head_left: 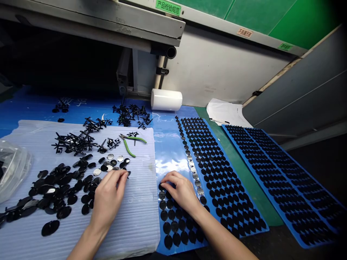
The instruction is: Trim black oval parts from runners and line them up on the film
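My left hand [110,193] is over the white ribbed sheet [141,216], its thumb and fingertips pinched on a small black disc [129,174]. Loose black discs [63,212] lie in a pile to its left. My right hand [180,191] is at the left edge of the blue sheet [165,151], fingers closed on a black disc [161,186] at the top of a short column. Rows of black discs [175,226] lie below and partly under that hand. More rows of discs [217,159] fill the blue sheet's right part.
Green-handled cutters [129,148] lie beside black plastic sprues [78,142]. A white roll [166,100] stands at the back. Papers with a pen [225,112] are behind. A second blue sheet of black pieces [282,180] is at right, a clear bag [16,169] at left.
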Motion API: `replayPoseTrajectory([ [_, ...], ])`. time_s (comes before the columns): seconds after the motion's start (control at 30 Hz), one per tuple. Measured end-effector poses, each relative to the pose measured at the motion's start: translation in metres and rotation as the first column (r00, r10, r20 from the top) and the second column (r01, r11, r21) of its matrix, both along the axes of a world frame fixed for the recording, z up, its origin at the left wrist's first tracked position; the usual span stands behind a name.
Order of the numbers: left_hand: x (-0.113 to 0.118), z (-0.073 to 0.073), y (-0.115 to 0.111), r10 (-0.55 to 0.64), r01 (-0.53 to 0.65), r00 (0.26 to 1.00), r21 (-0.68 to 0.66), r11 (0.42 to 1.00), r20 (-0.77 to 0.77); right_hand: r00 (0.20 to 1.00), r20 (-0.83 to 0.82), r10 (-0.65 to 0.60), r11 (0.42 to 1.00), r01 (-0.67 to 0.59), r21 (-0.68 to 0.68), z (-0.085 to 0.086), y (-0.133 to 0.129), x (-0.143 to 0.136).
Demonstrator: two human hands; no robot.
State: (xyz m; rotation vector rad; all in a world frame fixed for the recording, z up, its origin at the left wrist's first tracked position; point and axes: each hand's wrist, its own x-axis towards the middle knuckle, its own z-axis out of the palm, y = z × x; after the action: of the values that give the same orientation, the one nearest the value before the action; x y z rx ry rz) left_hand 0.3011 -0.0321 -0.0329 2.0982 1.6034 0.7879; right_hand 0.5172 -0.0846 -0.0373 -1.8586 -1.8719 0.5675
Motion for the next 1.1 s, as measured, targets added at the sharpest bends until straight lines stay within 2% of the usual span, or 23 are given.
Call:
replayPoseTrajectory([
  [0.07,0.008,0.005,-0.007,0.004,0.021,0.991,-0.186,0.982,0.131,1.000,0.002,-0.003,1.000,0.003,-0.001,-0.001,0.000,0.000],
  [0.1,0.012,0.007,-0.011,0.022,0.044,0.977,-0.301,0.953,0.212,1.000,0.004,-0.004,1.000,0.004,-0.001,-0.002,0.000,-0.001],
  [0.2,0.026,0.008,-0.020,0.117,0.169,0.897,-0.576,0.800,0.426,1.000,0.010,-0.003,1.000,0.003,0.006,-0.003,0.000,-0.002],
  [0.27,0.035,0.006,-0.024,0.172,0.240,0.845,-0.646,0.725,0.507,1.000,0.015,-0.004,1.000,0.004,0.016,-0.003,0.000,-0.004],
  [0.4,0.044,0.002,-0.023,0.198,0.299,0.810,-0.679,0.670,0.552,1.000,-0.003,0.004,0.999,-0.004,0.045,0.004,-0.003,-0.007],
  [0.47,0.047,0.001,-0.022,0.206,0.317,0.799,-0.687,0.654,0.565,0.996,-0.072,0.046,0.997,-0.041,0.067,0.009,-0.004,-0.008],
  [0.6,0.050,0.002,-0.023,0.183,0.350,0.787,-0.671,0.654,0.589,0.967,-0.199,0.160,0.986,-0.146,0.086,0.015,-0.003,-0.011],
  [0.77,0.050,0.002,-0.024,0.162,0.370,0.777,-0.650,0.664,0.608,0.963,-0.143,0.227,0.974,-0.222,0.049,0.017,0.004,-0.008],
  [0.9,0.048,0.004,-0.026,0.157,0.413,0.752,-0.643,0.644,0.640,0.937,-0.155,0.312,0.950,-0.312,0.023,0.021,0.004,-0.007],
  [0.97,0.048,0.005,-0.029,0.164,0.486,0.695,-0.625,0.611,0.701,0.953,-0.187,0.239,0.971,-0.239,0.025,0.022,0.002,-0.009],
  [1.03,0.050,0.006,-0.032,0.216,0.569,0.589,-0.589,0.574,0.779,0.969,-0.235,0.073,0.997,-0.076,-0.002,0.021,-0.001,-0.012],
  [1.1,0.054,0.007,-0.035,0.290,0.583,0.505,-0.569,0.580,0.813,0.955,-0.288,-0.070,0.996,0.048,-0.081,0.019,-0.004,-0.015],
])
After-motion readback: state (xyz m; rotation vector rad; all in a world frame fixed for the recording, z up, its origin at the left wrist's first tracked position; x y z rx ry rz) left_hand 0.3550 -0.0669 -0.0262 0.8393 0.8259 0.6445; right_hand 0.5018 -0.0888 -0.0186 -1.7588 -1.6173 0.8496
